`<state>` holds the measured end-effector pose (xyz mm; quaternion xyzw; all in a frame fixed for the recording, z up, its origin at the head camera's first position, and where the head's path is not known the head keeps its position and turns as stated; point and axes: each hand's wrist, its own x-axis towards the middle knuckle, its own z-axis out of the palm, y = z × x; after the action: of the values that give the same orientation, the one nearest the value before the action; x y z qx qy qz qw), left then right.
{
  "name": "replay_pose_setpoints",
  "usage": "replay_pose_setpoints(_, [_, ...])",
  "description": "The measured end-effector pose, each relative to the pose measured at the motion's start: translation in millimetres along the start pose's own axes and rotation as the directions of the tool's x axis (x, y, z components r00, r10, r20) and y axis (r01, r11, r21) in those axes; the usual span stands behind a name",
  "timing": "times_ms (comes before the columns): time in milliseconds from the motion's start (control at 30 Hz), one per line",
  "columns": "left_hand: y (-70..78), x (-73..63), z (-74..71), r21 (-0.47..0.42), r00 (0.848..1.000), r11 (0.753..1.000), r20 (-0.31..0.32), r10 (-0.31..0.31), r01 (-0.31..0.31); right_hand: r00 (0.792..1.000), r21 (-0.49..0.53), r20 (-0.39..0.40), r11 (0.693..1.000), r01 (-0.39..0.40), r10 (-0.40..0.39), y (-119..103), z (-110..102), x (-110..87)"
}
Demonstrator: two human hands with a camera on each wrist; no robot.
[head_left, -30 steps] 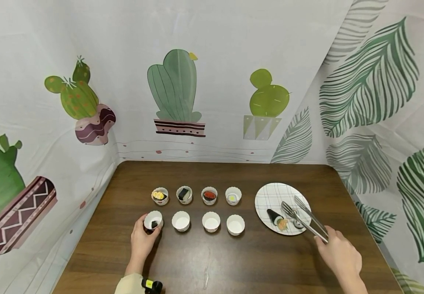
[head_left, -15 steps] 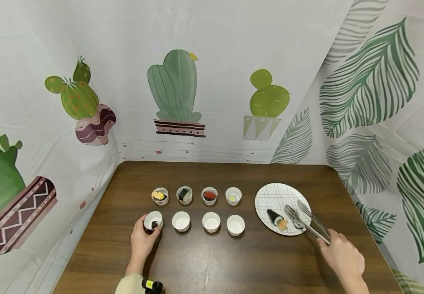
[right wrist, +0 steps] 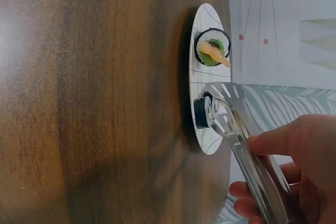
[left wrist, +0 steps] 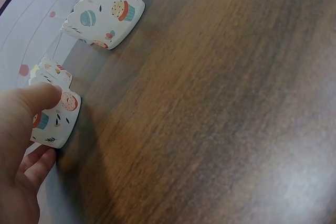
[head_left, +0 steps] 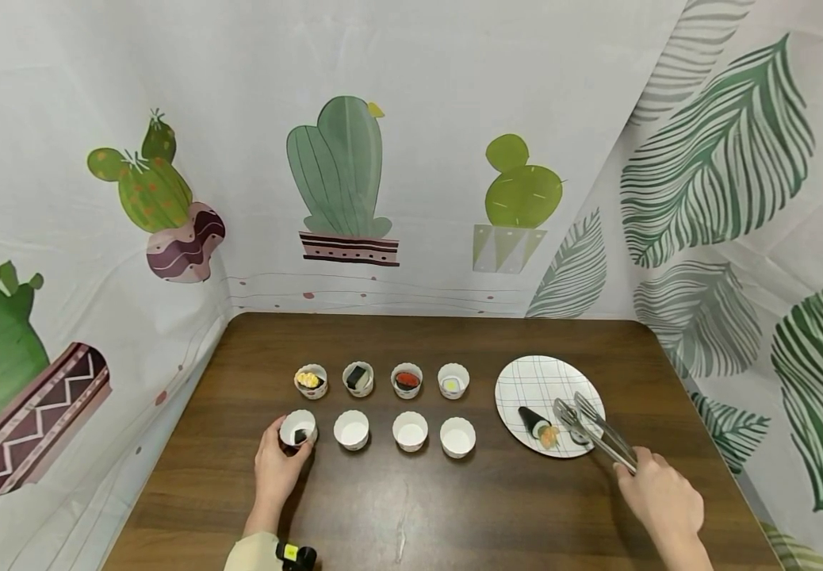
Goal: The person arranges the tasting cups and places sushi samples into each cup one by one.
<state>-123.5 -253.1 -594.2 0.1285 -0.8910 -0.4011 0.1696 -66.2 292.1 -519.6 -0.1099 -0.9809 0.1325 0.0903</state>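
My left hand [head_left: 277,469] grips a small white paper baking cup [head_left: 295,420] at the near left, thumb and fingers around its side. A dark piece [head_left: 301,435] shows inside it. The cup's printed cupcake pattern appears in the left wrist view. With my right hand [head_left: 663,493] I hold metal tongs [right wrist: 247,163] over the round checked plate [head_left: 526,377]. In the right wrist view the tong heads are right at a small dark-wrapped sushi roll [right wrist: 201,113]. Beside it lies a cone-shaped hand roll [head_left: 533,421] with an orange topping.
Three white cups, such as this one [head_left: 350,428], continue the near row. Behind stand cups with yellow-topped sushi [head_left: 308,380], a dark-banded piece [head_left: 357,376], red-topped sushi [head_left: 407,381] and a pale piece with a yellow centre [head_left: 450,385]. A patterned curtain [head_left: 440,293] hangs behind the wooden table [head_left: 354,515].
The tongs have shifted slightly right and towards me over the plate, and their arms have come closer together. The left hand and its cup stay where they were.
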Motion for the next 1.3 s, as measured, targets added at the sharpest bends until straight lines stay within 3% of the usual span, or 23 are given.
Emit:
replay_pose_setpoints(533, [1.6, 0.4, -1.4, 0.001, 1.0, 1.0, 0.0, 0.005, -0.005, 0.999, -0.019, 0.027, 1.0, 0.018, -0.017, -1, -5, -0.6])
replay_pose_setpoints(800, [2.0, 0.4, -1.3, 0.01, 1.0, 1.0, -0.007, 0.016, -0.016, 0.998, -0.007, -0.046, 0.999, 0.049, -0.05, -1, -4, 2.4])
replay_pose_setpoints(1133, [1.3, 0.1, -0.5, 0.003, 0.998, 0.999, -0.04, 0.055, -0.054, 0.999, -0.006, -0.015, 0.999, 0.033, -0.033, -2, -10, 7.9])
replay_pose_setpoints(1300, [2.5, -1.3, -4.0, -0.009, 0.999, 0.999, 0.015, 0.041, -0.041, 0.999, -0.002, -0.021, 0.999, 0.037, -0.037, -3, -11, 6.6])
